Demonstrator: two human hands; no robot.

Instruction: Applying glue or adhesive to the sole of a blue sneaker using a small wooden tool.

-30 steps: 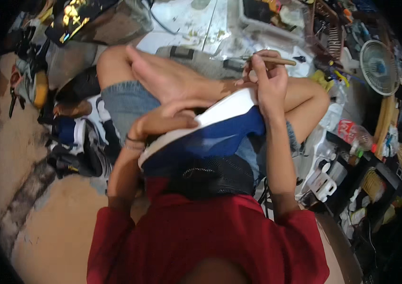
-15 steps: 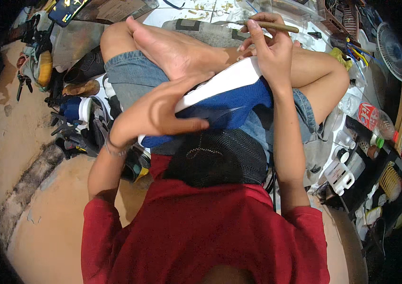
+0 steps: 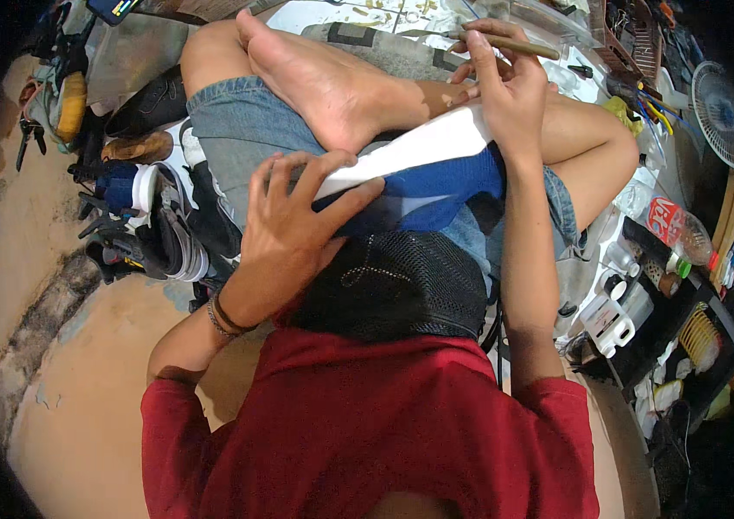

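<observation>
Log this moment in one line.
left hand: spread over blue-and-white shoe | right hand: holding brown-handled tool | bare foot: beyond shoe

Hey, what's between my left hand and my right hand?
In the head view, the blue shoe lies between your left hand and right hand, its white sole facing your bare foot.

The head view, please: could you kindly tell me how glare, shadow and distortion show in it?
In the head view, the white sole looks nearly washed out; there too, shadow darkens the right forearm near the red sleeve; toward that view's black rim, the tan strips seem to bow.
</observation>
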